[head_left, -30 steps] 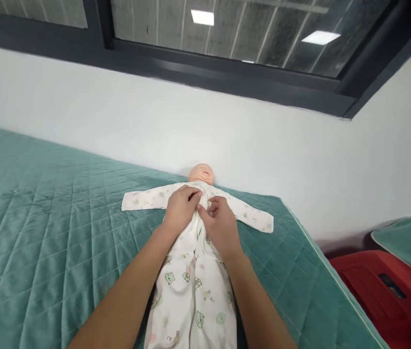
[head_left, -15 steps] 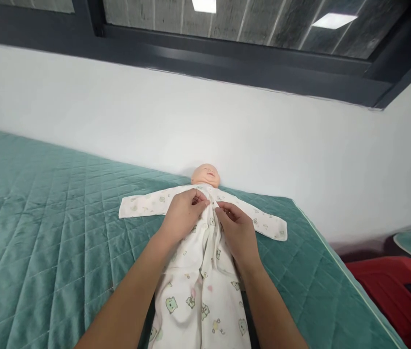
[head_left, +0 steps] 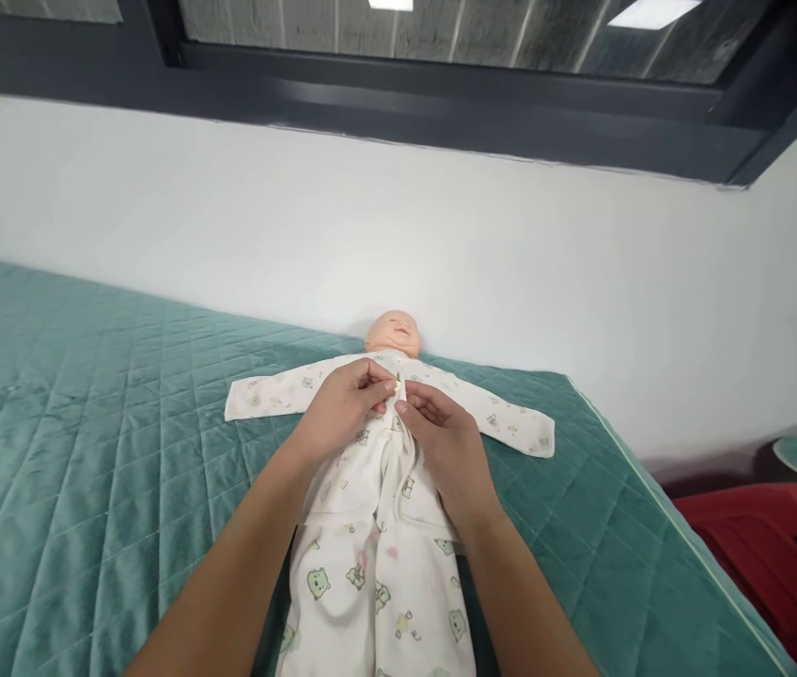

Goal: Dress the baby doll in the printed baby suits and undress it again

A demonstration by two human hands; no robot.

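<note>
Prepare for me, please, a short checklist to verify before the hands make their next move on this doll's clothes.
1. Doll's head out of the collar: ok.
2. Both sleeves spread to the sides: ok.
3. Left hand pinching the printed garment: ok.
4. Right hand gripping it firmly: cannot tell.
5. Front smooth below the hands: not ok, creased.
6. Garment fastened between the hands: cannot tell, too small.

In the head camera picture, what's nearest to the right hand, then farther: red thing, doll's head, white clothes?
1. White clothes, under the right hand
2. Doll's head, just beyond, slightly left
3. Red thing, far off to the right
</note>
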